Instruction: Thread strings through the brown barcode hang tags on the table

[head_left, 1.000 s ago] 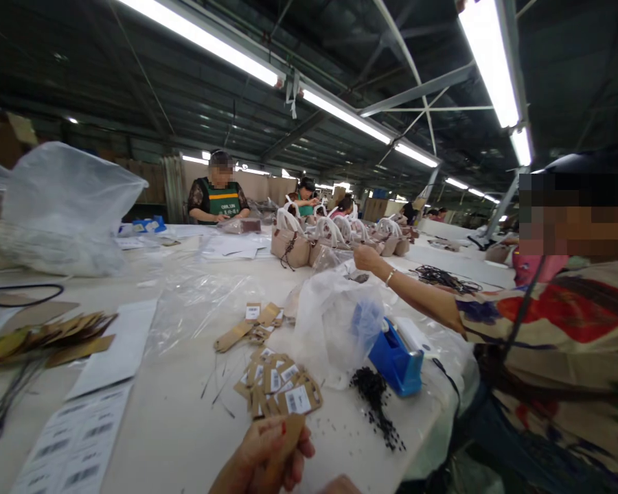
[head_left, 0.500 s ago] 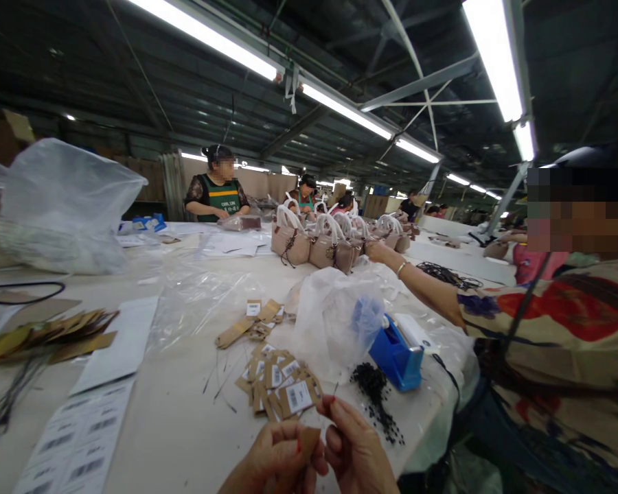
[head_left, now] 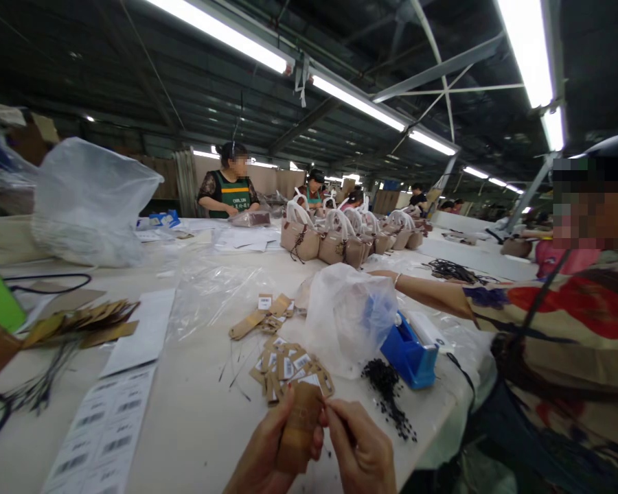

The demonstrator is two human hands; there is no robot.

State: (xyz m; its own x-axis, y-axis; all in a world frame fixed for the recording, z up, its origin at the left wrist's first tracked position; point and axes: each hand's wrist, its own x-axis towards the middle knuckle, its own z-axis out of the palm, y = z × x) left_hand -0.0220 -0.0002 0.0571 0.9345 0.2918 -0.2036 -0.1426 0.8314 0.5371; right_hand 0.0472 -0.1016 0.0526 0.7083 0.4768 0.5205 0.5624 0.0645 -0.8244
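Head view: a brown card tag [head_left: 299, 429], thin, light and stiff enough to crease if squeezed, stands upright in the grip of the left hand [head_left: 268, 453], best pinched by its flat faces near the lower edge. The right hand [head_left: 363, 449] pinches its fingertips at the tag's upper right edge; whether a string is between them cannot be told. Just beyond both grips a heap of labelled tags [head_left: 291, 370] lies on the table [head_left: 196, 425], with small black fasteners [head_left: 388, 394] to the right
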